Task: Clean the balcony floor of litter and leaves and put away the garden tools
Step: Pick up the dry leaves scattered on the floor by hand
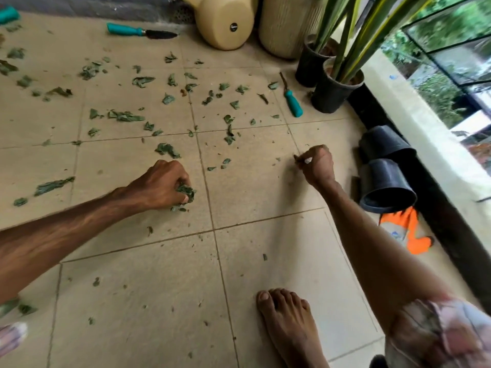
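Torn green leaves (125,116) lie scattered over the beige tiled floor (148,288), thickest toward the back left. My left hand (162,183) rests on the floor, fingers curled round a clump of leaves (186,192). My right hand (317,164) hovers just above the tiles, fingers curled round small bits of litter, one of them white. A teal-handled trowel (138,31) lies at the back by the wall. A teal-handled small tool (292,100) lies beside the black plant pots. Another teal handle (8,15) shows at the top left edge.
Two cream pots (225,22) stand at the back. Two black pots with tall plants (332,88) sit at the right. Two empty black pots (385,187) lie on their sides by the low wall, next to an orange glove (409,232). My bare foot (287,322) is at the bottom.
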